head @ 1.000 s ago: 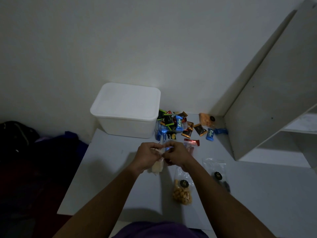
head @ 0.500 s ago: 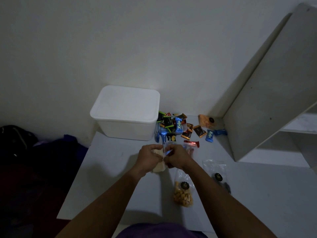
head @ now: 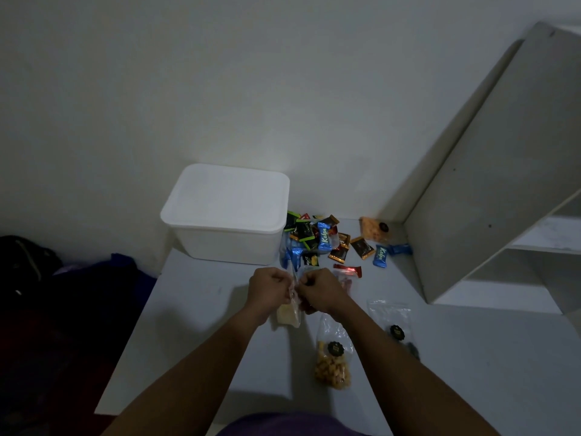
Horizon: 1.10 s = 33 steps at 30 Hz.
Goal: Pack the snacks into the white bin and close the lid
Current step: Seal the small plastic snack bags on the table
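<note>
The left grip [head: 270, 291] and right grip [head: 317, 289] meet over the desk [head: 188, 341], both pinching the top of a small clear bag [head: 289, 317] of pale snacks between them. Just near and right lies a bag of yellow snacks [head: 333, 363]. Farther off stands the white bin [head: 226, 243] with its lid [head: 226, 196] on, and wrapped sweets [head: 317, 239] are piled just right of it.
</note>
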Available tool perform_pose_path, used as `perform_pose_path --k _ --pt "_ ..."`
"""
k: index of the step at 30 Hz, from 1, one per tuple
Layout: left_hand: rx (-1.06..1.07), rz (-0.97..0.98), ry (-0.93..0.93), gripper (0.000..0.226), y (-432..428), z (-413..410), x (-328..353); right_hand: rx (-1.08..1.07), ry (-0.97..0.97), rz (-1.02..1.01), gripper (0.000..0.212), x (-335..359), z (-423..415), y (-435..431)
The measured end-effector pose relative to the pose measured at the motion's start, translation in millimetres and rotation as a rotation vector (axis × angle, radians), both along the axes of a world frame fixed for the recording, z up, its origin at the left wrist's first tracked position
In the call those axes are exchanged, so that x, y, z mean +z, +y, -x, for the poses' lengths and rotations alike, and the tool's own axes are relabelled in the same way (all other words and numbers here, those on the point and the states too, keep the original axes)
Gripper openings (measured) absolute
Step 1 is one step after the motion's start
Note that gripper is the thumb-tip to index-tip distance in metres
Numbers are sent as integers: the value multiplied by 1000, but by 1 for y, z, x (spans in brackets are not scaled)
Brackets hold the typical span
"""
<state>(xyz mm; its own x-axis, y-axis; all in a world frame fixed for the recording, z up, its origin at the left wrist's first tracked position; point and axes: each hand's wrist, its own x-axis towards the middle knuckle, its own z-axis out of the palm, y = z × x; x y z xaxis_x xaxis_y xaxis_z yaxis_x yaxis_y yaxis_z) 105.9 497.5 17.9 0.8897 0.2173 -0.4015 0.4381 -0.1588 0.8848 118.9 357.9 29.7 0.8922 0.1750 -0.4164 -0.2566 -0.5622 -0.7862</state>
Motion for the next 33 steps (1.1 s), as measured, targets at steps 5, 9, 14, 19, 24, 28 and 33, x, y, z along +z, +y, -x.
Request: perform_pose_path --k 5,9,14,19,24,28,33 --pt "-70 20 28 15 -2 -2 -1 -22 -59 61 22 -4 -6 1" --pt "-115 4 20 18 0 -3 3 -42 -112 55 21 -5 -9 3" --pt "-149 -26 22 21 -4 -5 4 -113 -197 62 21 -10 -13 5" --pt "-107 41 45 15 5 -9 1 56 -53 1 5 -7 -6 -4" --pt "-19 114 82 22 2 -9 -3 19 -67 -60 16 -8 -3 -11" --pt "87 304 99 58 0 -14 -1 236 58 -20 46 -17 6 -22" --pt "85 131 72 47 5 -4 -12 -35 37 -120 17 -38 20 -32"
